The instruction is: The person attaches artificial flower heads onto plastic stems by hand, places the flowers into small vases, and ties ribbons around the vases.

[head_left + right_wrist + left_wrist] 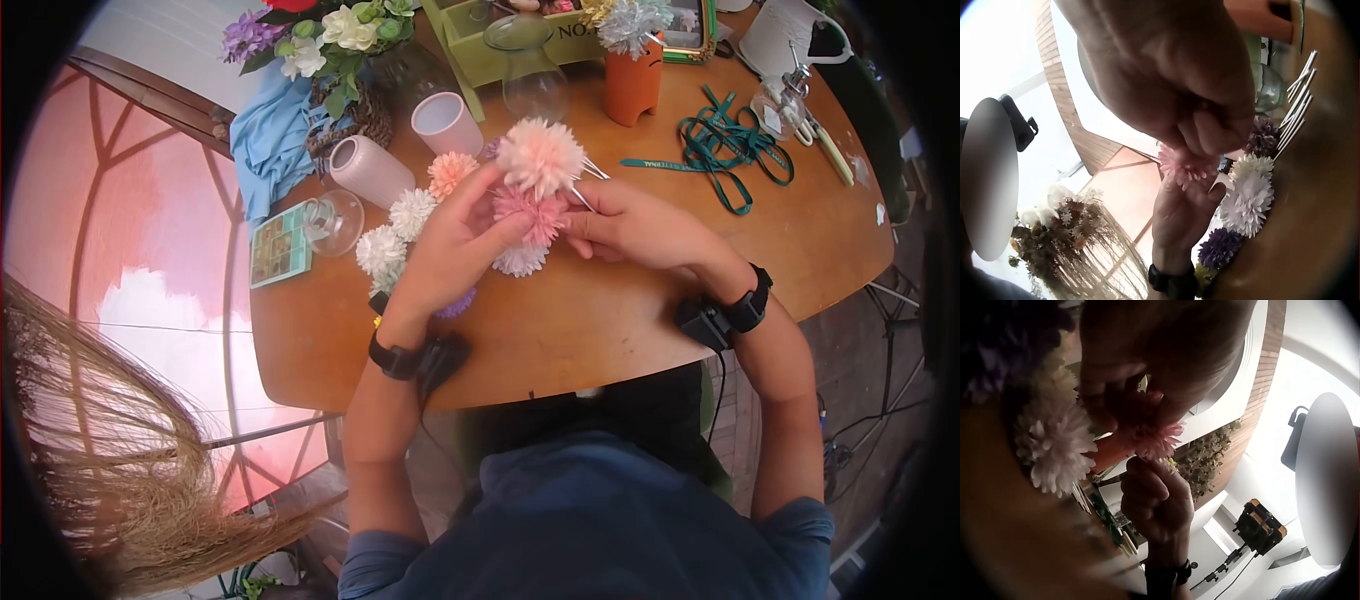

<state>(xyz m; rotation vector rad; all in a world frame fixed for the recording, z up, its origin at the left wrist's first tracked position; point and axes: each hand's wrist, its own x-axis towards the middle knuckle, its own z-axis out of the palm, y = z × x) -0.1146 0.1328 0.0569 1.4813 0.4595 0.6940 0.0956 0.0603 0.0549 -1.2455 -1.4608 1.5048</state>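
Note:
Between my two hands, a pink artificial flower (pixel 532 216) is held up over the near middle of the table. My left hand (pixel 455 240) pinches its head between thumb and fingers. At its other side my right hand (pixel 630 225) has curled fingers pinching at the base of the bloom, as the left wrist view shows with the pink petals (pixel 1157 439) right above those fingers. Whatever stem lies inside the right hand is hidden. A large pale peach flower (pixel 541 157) is just beyond the pink one, and a pale lilac flower (pixel 521 261) shows beneath it.
White flowers (pixel 381 250), an orange flower (pixel 452 174) and a purple one (pixel 1219 248) lie around the left hand. White sticks (pixel 1297 103) lie beyond. Two pink vases (pixel 371 170), a glass vase (pixel 535 80), an orange pot (pixel 632 85) and green ribbon (pixel 735 145) stand or lie farther back.

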